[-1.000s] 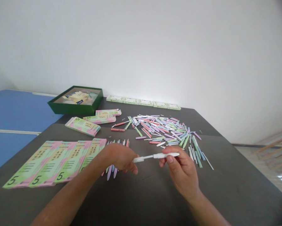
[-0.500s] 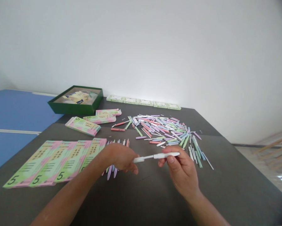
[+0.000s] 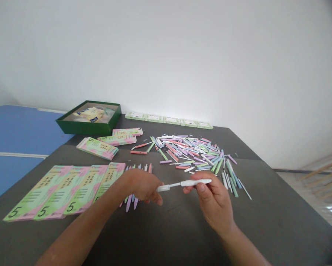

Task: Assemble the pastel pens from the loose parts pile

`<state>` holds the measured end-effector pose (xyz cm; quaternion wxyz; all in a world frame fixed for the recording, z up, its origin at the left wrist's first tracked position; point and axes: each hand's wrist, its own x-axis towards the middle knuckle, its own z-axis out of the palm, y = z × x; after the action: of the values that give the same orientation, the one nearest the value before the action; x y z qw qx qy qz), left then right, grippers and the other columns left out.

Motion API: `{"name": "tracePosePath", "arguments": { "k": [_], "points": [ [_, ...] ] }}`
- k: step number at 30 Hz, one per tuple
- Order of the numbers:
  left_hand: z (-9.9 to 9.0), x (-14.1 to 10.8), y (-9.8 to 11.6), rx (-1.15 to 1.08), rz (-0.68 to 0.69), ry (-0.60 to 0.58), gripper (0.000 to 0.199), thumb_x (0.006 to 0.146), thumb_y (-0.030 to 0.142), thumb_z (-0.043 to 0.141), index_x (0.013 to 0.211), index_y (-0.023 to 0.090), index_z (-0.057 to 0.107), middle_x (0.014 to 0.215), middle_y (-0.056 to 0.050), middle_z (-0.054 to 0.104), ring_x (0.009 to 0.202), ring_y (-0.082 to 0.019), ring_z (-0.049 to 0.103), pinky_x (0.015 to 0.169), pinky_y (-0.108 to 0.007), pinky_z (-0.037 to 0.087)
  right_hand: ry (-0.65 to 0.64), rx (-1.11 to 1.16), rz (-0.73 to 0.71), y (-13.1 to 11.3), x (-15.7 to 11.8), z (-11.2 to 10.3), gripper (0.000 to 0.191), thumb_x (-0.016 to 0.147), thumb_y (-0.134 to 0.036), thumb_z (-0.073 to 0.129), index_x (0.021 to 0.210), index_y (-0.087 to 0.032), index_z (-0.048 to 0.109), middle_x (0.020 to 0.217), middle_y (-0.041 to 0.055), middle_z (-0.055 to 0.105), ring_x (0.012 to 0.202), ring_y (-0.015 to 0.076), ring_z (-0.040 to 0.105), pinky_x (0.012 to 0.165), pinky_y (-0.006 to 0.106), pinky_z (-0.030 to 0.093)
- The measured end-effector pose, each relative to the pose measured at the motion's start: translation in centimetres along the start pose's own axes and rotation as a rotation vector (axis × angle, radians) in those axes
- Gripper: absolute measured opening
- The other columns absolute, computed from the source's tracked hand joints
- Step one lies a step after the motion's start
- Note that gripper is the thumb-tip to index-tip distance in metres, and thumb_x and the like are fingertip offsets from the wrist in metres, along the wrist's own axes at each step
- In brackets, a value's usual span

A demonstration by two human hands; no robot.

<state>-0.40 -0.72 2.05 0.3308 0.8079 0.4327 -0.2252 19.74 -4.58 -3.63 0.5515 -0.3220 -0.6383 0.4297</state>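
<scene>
A white pen (image 3: 184, 183) is held in mid-air over a dark grey table (image 3: 177, 236), taken here as the centre of the clock. Its longer barrel is pinched between thumb and fingers of the right hand (image 3: 215, 201); its short end piece is gripped by the fingers of the left hand (image 3: 146, 185), the thumb there being hidden. Between the two parts a thin white rod is exposed. Beneath the left hand, at nine o'clock, a group of pastel pens (image 3: 129, 202) is partly covered. Farther out that way, four pink-and-green cartons (image 3: 53, 192) marked 5 are laid overlapping. At ten o'clock, three similar cartons (image 3: 98, 148) are placed near a dark green box (image 3: 85, 128) filled with packets. At twelve to one, a heap of coloured pen parts (image 3: 190, 151) is spread; beyond it, five pale-green boxes (image 3: 171, 120) are lined up along the wall (image 3: 182, 62).
</scene>
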Motion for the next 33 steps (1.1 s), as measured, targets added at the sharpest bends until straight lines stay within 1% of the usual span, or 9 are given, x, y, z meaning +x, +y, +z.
{"name": "tracePosePath", "arguments": {
  "k": [4, 10, 14, 18, 23, 27, 33],
  "points": [
    [-0.03, -0.02, -0.03, -0.001, -0.004, -0.012, 0.025, 0.080, 0.027, 0.053, 0.102, 0.021, 0.061, 0.091, -0.004, 0.071, 0.074, -0.018, 0.064, 0.047, -0.021, 0.035, -0.002, -0.001, -0.013, -0.03, -0.08, -0.04, 0.016, 0.087, -0.025, 0.047, 0.101, -0.020, 0.055, 0.075, 0.0034, 0.063, 0.072, 0.0170, 0.061, 0.069, 0.034, 0.047],
    [-0.05, 0.09, -0.11, -0.028, 0.009, -0.025, 0.026, 0.080, 0.027, 0.053, 0.104, 0.022, 0.061, 0.092, -0.003, 0.071, 0.074, -0.017, 0.064, 0.048, -0.021, 0.036, 0.020, 0.004, -0.008, 0.10, -0.33, 0.17, 0.018, 0.087, -0.029, 0.047, 0.100, -0.021, 0.055, 0.076, 0.0037, 0.062, 0.072, 0.0170, 0.061, 0.068, 0.033, 0.047],
    [-0.06, 0.05, -0.04, 0.000, -0.009, -0.009, 0.026, 0.079, 0.030, 0.054, 0.102, 0.022, 0.062, 0.089, -0.004, 0.071, 0.072, -0.019, 0.063, 0.047, -0.021, 0.035, 0.027, 0.010, -0.003, 0.25, -0.48, 0.27, 0.018, 0.088, -0.030, 0.047, 0.101, -0.020, 0.055, 0.078, 0.0041, 0.061, 0.072, 0.0168, 0.061, 0.067, 0.033, 0.048],
    [0.01, 0.03, 0.02, -0.017, -0.007, -0.018, 0.024, 0.079, 0.026, 0.054, 0.101, 0.022, 0.062, 0.088, -0.002, 0.071, 0.071, -0.017, 0.063, 0.048, -0.021, 0.036, 0.037, 0.013, 0.016, 0.32, -0.48, 0.25, 0.017, 0.087, -0.028, 0.048, 0.101, -0.020, 0.053, 0.077, 0.0038, 0.061, 0.072, 0.0170, 0.061, 0.067, 0.032, 0.048],
    [0.09, 0.03, 0.09, 0.012, -0.020, 0.013, 0.026, 0.078, 0.034, 0.055, 0.099, 0.020, 0.063, 0.083, -0.003, 0.071, 0.068, -0.017, 0.063, 0.045, -0.021, 0.033, 0.028, 0.031, 0.062, 0.22, -0.31, 0.29, 0.015, 0.087, -0.028, 0.048, 0.100, -0.020, 0.048, 0.075, 0.0034, 0.063, 0.074, 0.0174, 0.062, 0.066, 0.032, 0.048],
    [0.16, 0.13, 0.02, 0.007, -0.010, 0.001, 0.023, 0.079, 0.031, 0.053, 0.098, 0.022, 0.063, 0.086, -0.002, 0.071, 0.069, -0.016, 0.063, 0.045, -0.020, 0.033, 0.025, 0.043, 0.057, 0.13, -0.20, 0.33, 0.013, 0.088, -0.026, 0.047, 0.099, -0.020, 0.047, 0.074, 0.0027, 0.064, 0.072, 0.0164, 0.061, 0.066, 0.031, 0.048],
    [0.20, 0.15, -0.01, 0.030, -0.027, 0.014, 0.025, 0.078, 0.035, 0.055, 0.098, 0.022, 0.064, 0.082, -0.003, 0.071, 0.068, -0.018, 0.063, 0.043, -0.021, 0.032, 0.019, -0.063, 0.007, -0.15, -0.08, 0.08, 0.011, 0.087, -0.024, 0.048, 0.097, -0.020, 0.049, 0.074, 0.0022, 0.062, 0.068, 0.0149, 0.060, 0.065, 0.030, 0.048]
  ]
}}
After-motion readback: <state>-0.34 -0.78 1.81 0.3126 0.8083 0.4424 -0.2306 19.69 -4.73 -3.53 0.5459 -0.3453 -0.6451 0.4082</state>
